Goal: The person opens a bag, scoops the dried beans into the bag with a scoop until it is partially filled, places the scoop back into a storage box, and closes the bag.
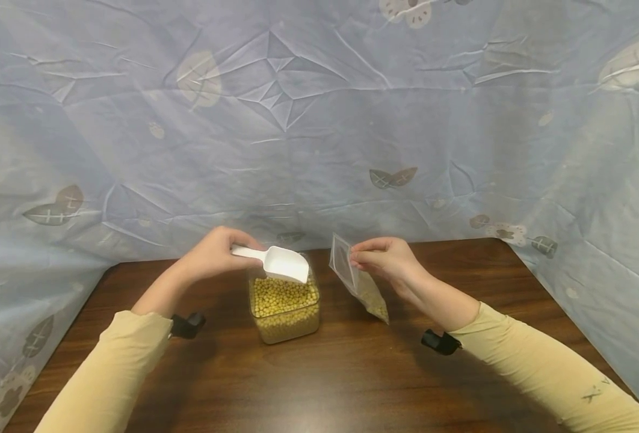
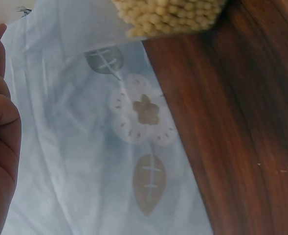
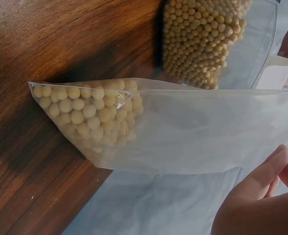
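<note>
My left hand (image 1: 216, 255) grips the handle of a white plastic scoop (image 1: 286, 264), held over a clear square container (image 1: 289, 334) of yellow soybeans (image 1: 281, 297). No beans show in the scoop's bowl. To the right, my right hand (image 1: 387, 261) pinches the upper edge of a clear zip bag (image 1: 346, 264) between thumb and fingers. Soybeans (image 3: 90, 110) fill the bag's lower end, which hangs tilted, as the right wrist view shows. In the left wrist view, my left hand's curled fingers (image 2: 2, 122) appear at the left edge, with the scoop mostly out of frame.
A dark brown wooden table (image 1: 319, 385) lies under everything. Pale blue cloth (image 1: 319, 132) with leaf and flower prints hangs behind and at both sides of it. Black camera mounts (image 1: 186, 325) are worn at both wrists.
</note>
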A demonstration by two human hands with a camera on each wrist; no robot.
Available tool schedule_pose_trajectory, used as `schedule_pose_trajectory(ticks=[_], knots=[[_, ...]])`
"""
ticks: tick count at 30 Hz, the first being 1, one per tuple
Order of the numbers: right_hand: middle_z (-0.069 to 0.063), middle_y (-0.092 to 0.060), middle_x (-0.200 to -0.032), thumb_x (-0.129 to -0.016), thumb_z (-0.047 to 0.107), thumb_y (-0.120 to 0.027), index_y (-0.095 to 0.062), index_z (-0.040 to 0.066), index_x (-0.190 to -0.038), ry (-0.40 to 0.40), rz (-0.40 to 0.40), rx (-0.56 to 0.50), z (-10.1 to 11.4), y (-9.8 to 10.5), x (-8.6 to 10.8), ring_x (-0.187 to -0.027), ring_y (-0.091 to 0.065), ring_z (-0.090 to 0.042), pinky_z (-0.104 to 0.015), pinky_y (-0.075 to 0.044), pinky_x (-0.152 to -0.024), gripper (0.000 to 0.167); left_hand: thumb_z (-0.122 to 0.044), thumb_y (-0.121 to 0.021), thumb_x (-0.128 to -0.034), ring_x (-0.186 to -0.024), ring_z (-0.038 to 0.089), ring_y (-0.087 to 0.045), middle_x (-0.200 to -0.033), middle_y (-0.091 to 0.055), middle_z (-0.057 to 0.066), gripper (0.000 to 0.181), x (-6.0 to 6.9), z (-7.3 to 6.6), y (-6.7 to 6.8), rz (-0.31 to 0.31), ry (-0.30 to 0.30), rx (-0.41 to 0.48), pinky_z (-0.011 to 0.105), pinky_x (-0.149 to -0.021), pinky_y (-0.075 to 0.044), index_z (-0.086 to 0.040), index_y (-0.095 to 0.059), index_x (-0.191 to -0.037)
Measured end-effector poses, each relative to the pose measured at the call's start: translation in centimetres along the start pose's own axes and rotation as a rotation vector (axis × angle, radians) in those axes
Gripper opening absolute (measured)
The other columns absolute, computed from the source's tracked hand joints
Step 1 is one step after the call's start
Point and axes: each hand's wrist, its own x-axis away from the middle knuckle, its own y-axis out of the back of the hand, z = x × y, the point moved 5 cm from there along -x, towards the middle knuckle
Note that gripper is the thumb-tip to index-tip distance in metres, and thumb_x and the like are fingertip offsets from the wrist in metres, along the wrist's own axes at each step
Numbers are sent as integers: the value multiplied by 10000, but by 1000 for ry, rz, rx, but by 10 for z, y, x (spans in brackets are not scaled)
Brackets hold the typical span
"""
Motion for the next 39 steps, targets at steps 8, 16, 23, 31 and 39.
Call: schedule_pose_trajectory(ticks=[8,16,23,31,39], knots=[[14,-790,-819,-955,-65,-696,-709,-142,-1149,2,7,-23,1,1,2,-771,-774,-68,-189,-623,-768,209,-160,-874,-871,-982,240,-739,-1058,-822,140,189,6,9,-1,34,-3,-36,314,-845,-556,-51,-833,-1019],[24,-789,-828,-965,-53,-694,-710,-125,-1161,-14,-3,-3,2,2,3,-782,-771,-61,-187,-622,-776,209,-141,-883,-859,-791,99,-644,-1006,-820,122,172,13,10,9,76,-29,-26,230,-723,-516,-61,-830,-1002],[21,-788,-839,-967,-45,-695,-679,-162,-1209,-13,6,8,0,1,3,-787,-769,-60,-188,-621,-789,270,-117,-897,-841,-764,80,-630,-956,-817,92,156,14,8,13,120,-47,-18,228,-717,-513,-61,-830,-970],[37,-789,-854,-972,-23,-694,-667,-155,-1247,-24,5,35,0,0,4,-799,-769,-55,-194,-622,-803,306,-93,-896,-817,-788,107,-678,-946,-824,84,157,9,-2,21,178,-88,-110,243,-728,-548,-62,-836,-960],[36,-787,-856,-975,-26,-688,-670,-153,-1239,-23,6,35,-1,0,4,-800,-766,-53,-190,-621,-798,294,-119,-906,-807,-810,96,-683,-931,-823,43,152,3,-9,16,238,-121,-121,241,-745,-548,-92,-843,-942]])
